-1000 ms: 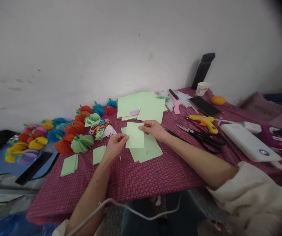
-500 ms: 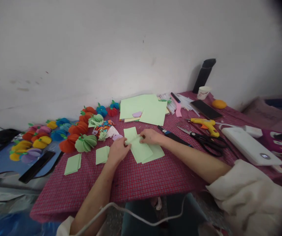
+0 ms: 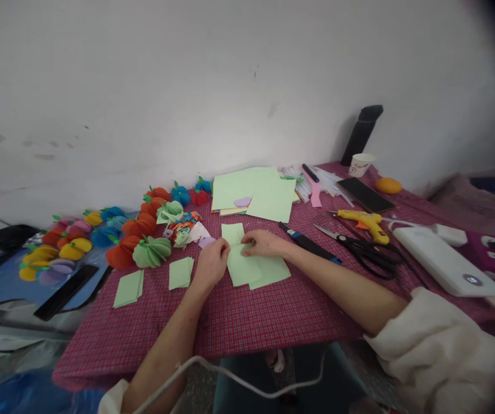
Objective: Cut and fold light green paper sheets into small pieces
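Note:
A light green paper sheet (image 3: 242, 269) lies under my two hands on the table, over other green paper (image 3: 273, 273) that shows at its right and above it. My left hand (image 3: 213, 261) is closed at the sheet's upper left edge, thumb and fingertips pinched together on it. Across the upper right part rests my right hand (image 3: 264, 244), its fingers curled and holding the paper near its top edge. Two small stacks of cut green paper, a nearer one (image 3: 181, 272) and a farther-left one (image 3: 129, 288), lie left of my left hand.
Paper pumpkins (image 3: 152, 251) in several colours crowd the left side beside paper scraps (image 3: 182, 227). Large green sheets (image 3: 247, 187) lie at the back. On the right are a cutter knife (image 3: 311, 244), scissors (image 3: 365, 253), a yellow glue gun (image 3: 365, 221), a phone (image 3: 365, 194) and a white power bank (image 3: 445, 259).
The top green sheet has turned to lie straighter and moved slightly left. My left fingers have drawn together at its edge, and my right hand has shifted slightly left.

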